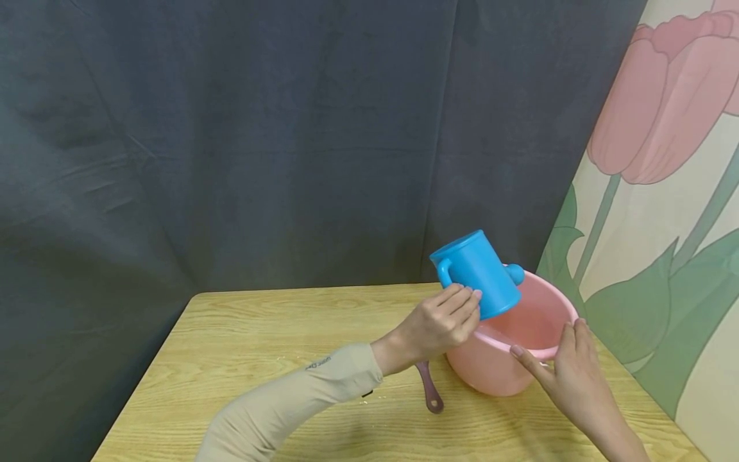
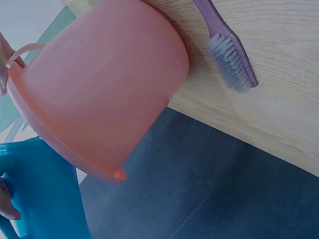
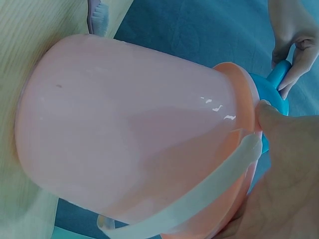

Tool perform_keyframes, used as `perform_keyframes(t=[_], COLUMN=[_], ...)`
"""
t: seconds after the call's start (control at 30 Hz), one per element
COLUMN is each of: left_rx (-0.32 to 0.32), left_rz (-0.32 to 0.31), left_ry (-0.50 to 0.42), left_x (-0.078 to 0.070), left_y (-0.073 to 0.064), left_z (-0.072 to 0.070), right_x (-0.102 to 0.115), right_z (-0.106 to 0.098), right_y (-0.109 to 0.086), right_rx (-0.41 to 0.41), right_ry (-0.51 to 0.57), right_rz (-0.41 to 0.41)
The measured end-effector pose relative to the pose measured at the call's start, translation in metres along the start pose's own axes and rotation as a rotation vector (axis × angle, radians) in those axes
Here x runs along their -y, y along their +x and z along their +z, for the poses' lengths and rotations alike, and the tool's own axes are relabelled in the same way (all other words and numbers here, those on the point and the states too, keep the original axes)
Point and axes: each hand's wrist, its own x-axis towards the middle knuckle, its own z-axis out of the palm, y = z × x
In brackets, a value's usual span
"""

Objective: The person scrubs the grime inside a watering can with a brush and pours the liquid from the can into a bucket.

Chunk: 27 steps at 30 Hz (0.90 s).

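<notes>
A blue watering can (image 1: 480, 276), tilted to the right, is above the pink bucket (image 1: 491, 369), its round-ended spout over the opening. My left hand (image 1: 439, 324) grips the can by its loop handle. My right hand (image 1: 577, 375) holds the bucket's near right rim, thumb on one side and fingers on the other. In the right wrist view, the bucket's white carrying handle (image 3: 199, 199) hangs down along its side. The bucket stands on the table; whatever lies at its bottom is hidden.
A purple brush (image 1: 429, 388) with pale bristles (image 2: 230, 62) lies on the wooden table (image 1: 260, 333), left of the bucket. Small pale specks and a little dark piece (image 1: 367, 393) are near my left forearm. A dark curtain (image 1: 288, 160) hangs behind; a flower-painted wall (image 1: 652, 256) borders the right.
</notes>
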Motion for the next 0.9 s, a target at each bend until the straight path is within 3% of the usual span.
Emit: perform_keyframes(t=[0.9], left_rx=[-0.018], left_rz=[0.013], left_ry=[-0.005], left_x=[0.0000], left_y=[-0.0017], left_z=[0.0006], right_x=[0.0010], right_z=[0.0009], right_y=[-0.0001], right_rx=[-0.008], right_ry=[-0.012], right_rz=[0.005])
